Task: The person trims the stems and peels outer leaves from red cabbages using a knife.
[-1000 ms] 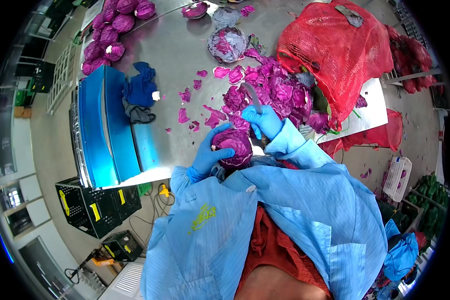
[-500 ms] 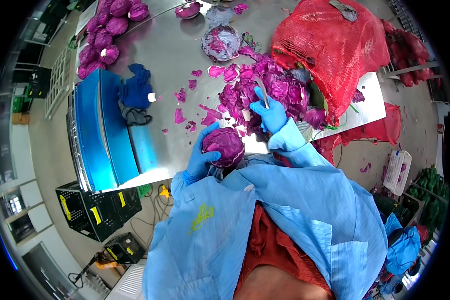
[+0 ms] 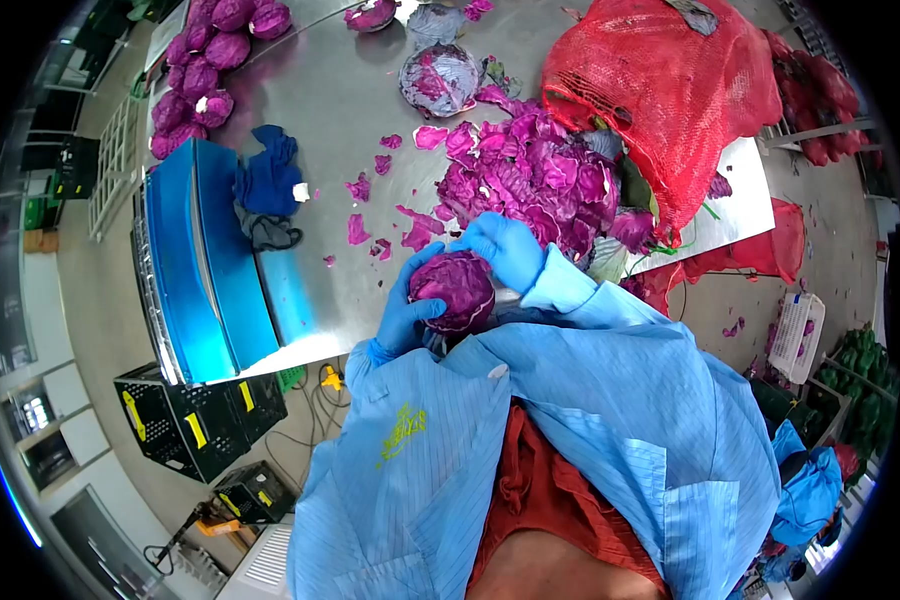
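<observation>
A round red cabbage (image 3: 454,292) rests in my left hand (image 3: 402,305), which wears a blue glove and wraps its left side with the thumb across the front. My right hand (image 3: 505,250), also gloved in blue, is closed at the cabbage's upper right edge; the knife seen in it earlier is hidden now. Just beyond my hands lies a heap of purple cabbage leaves (image 3: 540,180) on the metal table (image 3: 350,60). Farther back sits a greyish, untrimmed cabbage (image 3: 438,80).
Trimmed cabbages (image 3: 200,75) are piled at the back left. A blue box (image 3: 210,260) stands at the left edge beside blue cloths (image 3: 268,175). A red mesh bag (image 3: 670,90) lies at the right. Black crates (image 3: 195,420) stand on the floor.
My right hand has moved left and down from the leaf heap to the cabbage, and the knife has gone out of sight. My left hand still holds the cabbage.
</observation>
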`<state>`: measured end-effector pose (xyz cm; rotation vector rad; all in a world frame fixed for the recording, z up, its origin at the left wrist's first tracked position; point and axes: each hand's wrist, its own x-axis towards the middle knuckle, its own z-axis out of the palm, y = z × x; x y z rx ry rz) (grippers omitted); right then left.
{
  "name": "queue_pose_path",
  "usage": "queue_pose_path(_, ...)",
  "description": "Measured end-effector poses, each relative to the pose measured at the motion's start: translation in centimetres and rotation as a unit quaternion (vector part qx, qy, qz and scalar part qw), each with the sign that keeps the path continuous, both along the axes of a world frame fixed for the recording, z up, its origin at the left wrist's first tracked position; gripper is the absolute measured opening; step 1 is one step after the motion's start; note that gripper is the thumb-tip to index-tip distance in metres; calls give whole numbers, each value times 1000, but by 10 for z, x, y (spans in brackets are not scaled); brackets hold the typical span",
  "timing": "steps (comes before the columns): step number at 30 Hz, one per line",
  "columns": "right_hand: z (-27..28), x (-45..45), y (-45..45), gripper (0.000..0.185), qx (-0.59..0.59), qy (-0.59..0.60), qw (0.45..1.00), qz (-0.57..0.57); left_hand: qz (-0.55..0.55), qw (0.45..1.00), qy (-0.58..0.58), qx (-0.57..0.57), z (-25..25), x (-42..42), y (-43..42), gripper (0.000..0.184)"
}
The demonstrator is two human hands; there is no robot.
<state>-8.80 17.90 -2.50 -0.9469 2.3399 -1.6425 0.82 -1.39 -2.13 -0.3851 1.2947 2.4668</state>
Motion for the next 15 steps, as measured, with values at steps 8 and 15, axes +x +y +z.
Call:
queue_pose_path(8,17,-13,24,35,-41,-273,959,-59,60,989,-91,101,0,-3,-4,71)
queue_pose_path(15,32,9,6,56,31,-24,993,114,37,978,-141,147,-23,-6,-4,59)
